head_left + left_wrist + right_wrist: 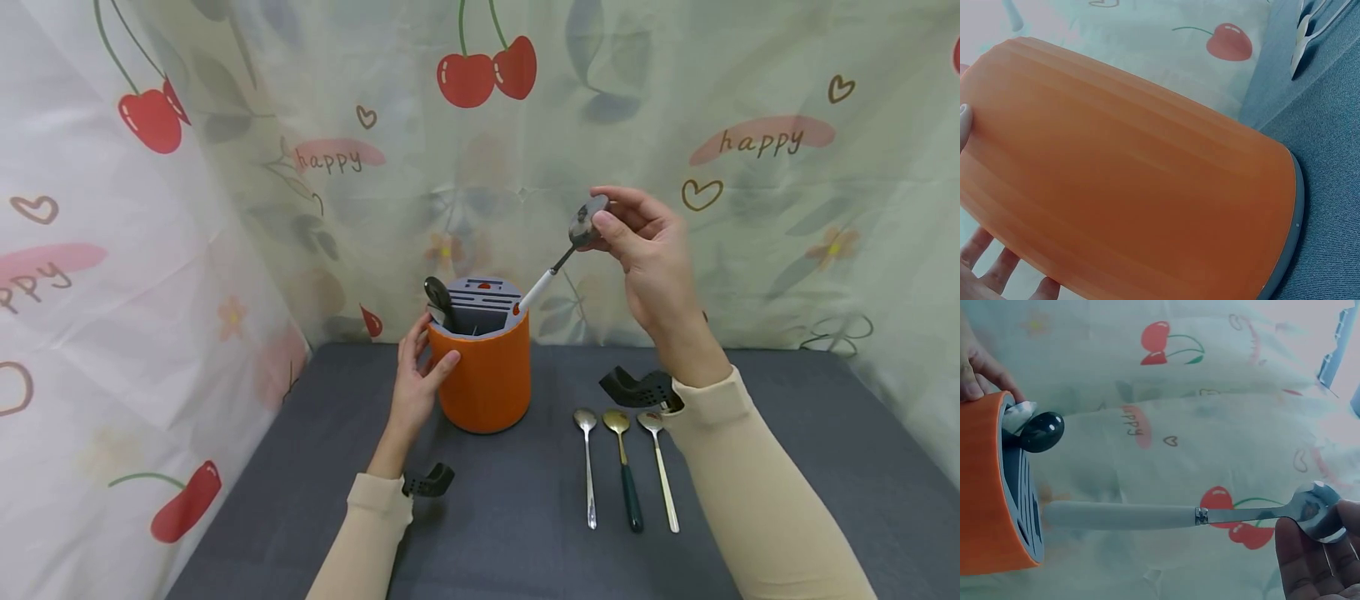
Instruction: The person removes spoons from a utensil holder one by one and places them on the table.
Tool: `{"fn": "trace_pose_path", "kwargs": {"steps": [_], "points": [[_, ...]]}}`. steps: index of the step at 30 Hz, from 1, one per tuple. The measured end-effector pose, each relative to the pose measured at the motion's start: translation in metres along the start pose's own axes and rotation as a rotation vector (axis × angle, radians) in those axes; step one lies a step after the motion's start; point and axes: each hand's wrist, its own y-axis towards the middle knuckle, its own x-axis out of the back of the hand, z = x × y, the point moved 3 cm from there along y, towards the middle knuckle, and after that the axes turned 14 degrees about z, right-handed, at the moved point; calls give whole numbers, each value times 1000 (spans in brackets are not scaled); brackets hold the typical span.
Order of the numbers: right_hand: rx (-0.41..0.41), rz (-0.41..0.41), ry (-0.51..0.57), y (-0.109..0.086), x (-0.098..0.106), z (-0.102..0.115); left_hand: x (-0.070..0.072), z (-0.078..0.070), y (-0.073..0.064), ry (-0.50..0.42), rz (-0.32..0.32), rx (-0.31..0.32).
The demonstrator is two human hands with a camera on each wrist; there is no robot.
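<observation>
My right hand (641,242) pinches the metal bowl of a white-handled spoon (537,290) between thumb and fingers. The spoon slants down, its handle end at the slotted top of an orange utensil holder (486,383); whether the tip has entered cannot be told. The left hand (417,379) holds the holder's left side, thumb on the front, fingers round the side and at the rim. Inside the holder's open compartment stands a dark spoon (1042,432) with its bowl up, beside a pale, shiny utensil head (1019,416).
On the dark grey tablecloth (517,517), right of the holder, lie a silver spoon (588,475), a gold spoon with a dark green handle (631,492) and a spoon with a pale handle (664,483). A cherry-printed curtain (487,167) hangs behind and at the sides.
</observation>
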Motion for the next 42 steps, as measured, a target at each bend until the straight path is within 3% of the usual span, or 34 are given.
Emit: {"fn": "trace_pose_path", "kwargs": {"steps": [13, 22, 32, 42], "points": [[39, -82, 63, -18, 29, 7, 0, 0, 0, 4, 2, -4], [-32, -100, 79, -38, 49, -2, 1, 0, -1, -2, -2, 7], [-43, -131, 116, -59, 67, -14, 1, 1, 0, -4, 1, 4], [-151, -146, 113, -88, 80, -34, 2, 2, 0, -10, 2, -4]]}}
